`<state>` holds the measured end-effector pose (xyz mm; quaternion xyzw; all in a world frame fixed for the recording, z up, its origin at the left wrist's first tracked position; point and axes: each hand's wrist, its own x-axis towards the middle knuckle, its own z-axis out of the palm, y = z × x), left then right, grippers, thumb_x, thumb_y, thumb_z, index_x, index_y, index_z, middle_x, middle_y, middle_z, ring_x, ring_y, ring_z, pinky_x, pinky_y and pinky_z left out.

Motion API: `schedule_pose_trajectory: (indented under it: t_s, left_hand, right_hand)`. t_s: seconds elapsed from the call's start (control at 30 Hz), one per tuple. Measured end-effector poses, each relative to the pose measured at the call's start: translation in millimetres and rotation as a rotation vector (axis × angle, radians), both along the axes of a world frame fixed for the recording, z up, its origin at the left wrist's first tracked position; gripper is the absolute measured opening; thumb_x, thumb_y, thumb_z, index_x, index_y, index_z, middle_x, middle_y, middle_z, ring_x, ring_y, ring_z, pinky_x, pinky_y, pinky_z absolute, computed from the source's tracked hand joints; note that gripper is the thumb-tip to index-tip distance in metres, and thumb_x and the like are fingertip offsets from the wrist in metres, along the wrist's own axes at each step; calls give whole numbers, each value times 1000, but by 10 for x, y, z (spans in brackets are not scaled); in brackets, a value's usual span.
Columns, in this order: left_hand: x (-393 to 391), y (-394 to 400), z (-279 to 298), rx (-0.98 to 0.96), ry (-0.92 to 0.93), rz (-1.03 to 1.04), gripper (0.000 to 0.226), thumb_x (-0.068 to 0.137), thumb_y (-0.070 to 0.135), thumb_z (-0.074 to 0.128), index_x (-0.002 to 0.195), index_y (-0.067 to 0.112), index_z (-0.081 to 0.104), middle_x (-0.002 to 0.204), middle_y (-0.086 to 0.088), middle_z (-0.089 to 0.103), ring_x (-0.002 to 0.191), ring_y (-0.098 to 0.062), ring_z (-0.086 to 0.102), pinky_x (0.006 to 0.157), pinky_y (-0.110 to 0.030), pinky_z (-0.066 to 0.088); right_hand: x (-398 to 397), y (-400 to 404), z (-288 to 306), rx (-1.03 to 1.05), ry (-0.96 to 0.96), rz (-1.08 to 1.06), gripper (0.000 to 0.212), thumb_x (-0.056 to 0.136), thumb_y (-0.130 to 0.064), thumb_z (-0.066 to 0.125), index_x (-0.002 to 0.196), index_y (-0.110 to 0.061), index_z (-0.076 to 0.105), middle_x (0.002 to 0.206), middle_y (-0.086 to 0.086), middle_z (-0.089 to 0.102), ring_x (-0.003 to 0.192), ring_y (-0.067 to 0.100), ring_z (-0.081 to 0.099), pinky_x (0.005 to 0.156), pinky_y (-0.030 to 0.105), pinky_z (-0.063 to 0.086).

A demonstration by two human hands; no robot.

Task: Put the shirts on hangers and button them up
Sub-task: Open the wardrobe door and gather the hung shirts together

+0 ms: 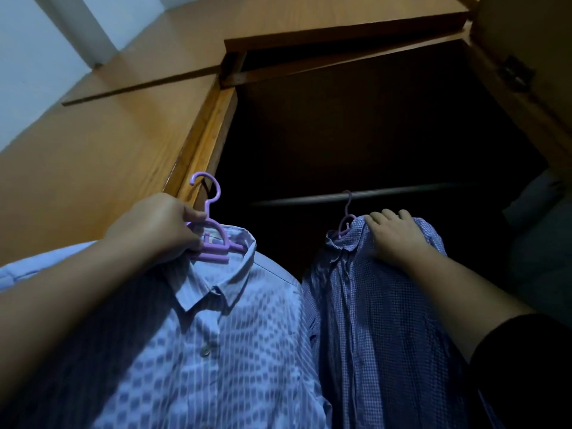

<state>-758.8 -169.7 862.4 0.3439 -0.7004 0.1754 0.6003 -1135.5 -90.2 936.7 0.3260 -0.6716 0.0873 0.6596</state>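
Note:
A light blue striped shirt point(216, 335), buttoned down the front, hangs on a purple hanger point(213, 239). My left hand point(154, 227) grips that hanger just below its hook and holds it up in front of the wardrobe, off the rail. To the right, a blue checked shirt point(371, 320) hangs on a second purple hanger point(345, 224), whose hook is over the metal rail point(402, 193). My right hand point(393, 233) lies with fingers spread on the checked shirt's shoulder.
The wardrobe's interior is dark. Its wooden side frame point(204, 134) stands close to the left hanger's hook. An open wooden door point(532, 72) with a hinge is at the upper right. Dark folded cloth point(538, 212) sits at the right.

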Motion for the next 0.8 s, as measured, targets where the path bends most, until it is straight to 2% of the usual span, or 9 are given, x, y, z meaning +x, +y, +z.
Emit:
schedule_pose_trajectory:
  t_s: [0.13, 0.27, 0.4, 0.53, 0.6, 0.67, 0.73, 0.8]
  left_hand:
    - [-13, 52, -11, 2, -25, -28, 46, 73, 29, 80, 116, 39, 67, 71, 8, 55, 71, -17, 55, 58, -30, 40]
    - [-107, 155, -16, -25, -50, -79, 45, 74, 31, 79, 116, 40, 66, 71, 8, 51, 72, -17, 52, 56, -29, 35]
    - [-235, 210, -11, -39, -59, -179, 48, 74, 28, 80, 119, 33, 66, 86, 1, 59, 80, -16, 55, 57, -28, 34]
    - [-332, 212, -20, -22, -40, -275, 50, 72, 27, 82, 119, 28, 67, 101, -1, 69, 94, -14, 60, 65, -25, 37]
    - [-356, 219, -46, 0, -38, -334, 49, 72, 25, 82, 119, 27, 67, 95, 2, 67, 88, -10, 57, 60, -21, 36]
    - [-368, 215, -74, 17, -39, -382, 49, 73, 24, 82, 120, 26, 67, 94, 4, 66, 85, -8, 56, 58, -19, 36]
    - [-360, 199, -101, 19, -37, -397, 49, 73, 24, 82, 119, 26, 67, 106, 2, 69, 91, -10, 59, 60, -19, 39]
    - [-332, 179, -124, 11, -44, -402, 47, 74, 22, 81, 119, 25, 68, 113, 3, 68, 93, -9, 59, 55, -14, 36]
  right_hand:
    - [96, 78, -156, 53, -2, 179, 67, 92, -52, 47, 148, -20, 26, 150, -1, 34, 138, 19, 28, 112, 39, 20]
    - [355, 88, -579, 115, -96, 662, 63, 92, -50, 48, 147, -26, 30, 148, -2, 40, 135, 14, 35, 109, 33, 28]
    - [597, 125, -1107, 271, -181, 894, 86, 80, -65, 56, 150, -34, 16, 152, -12, 28, 136, 6, 29, 106, 24, 27]
    - [612, 126, -1283, 316, -220, 894, 112, 64, -74, 63, 149, -36, 1, 153, -21, 11, 134, -5, 10, 113, 28, 18]
    - [594, 121, -1290, 299, -195, 837, 115, 64, -76, 61, 149, -34, -2, 150, -25, 5, 134, -6, 4, 115, 28, 12]
    - [595, 114, -1284, 289, -188, 824, 111, 68, -74, 59, 150, -31, -2, 153, -21, 6, 139, 0, 7, 116, 29, 14]
    - [613, 102, -1282, 291, -194, 838, 106, 73, -68, 60, 151, -29, -1, 155, -14, 11, 140, 6, 12, 115, 28, 19]
    - [635, 78, -1289, 302, -198, 843, 103, 76, -64, 61, 151, -28, 1, 153, -12, 14, 138, 6, 15, 113, 26, 22]
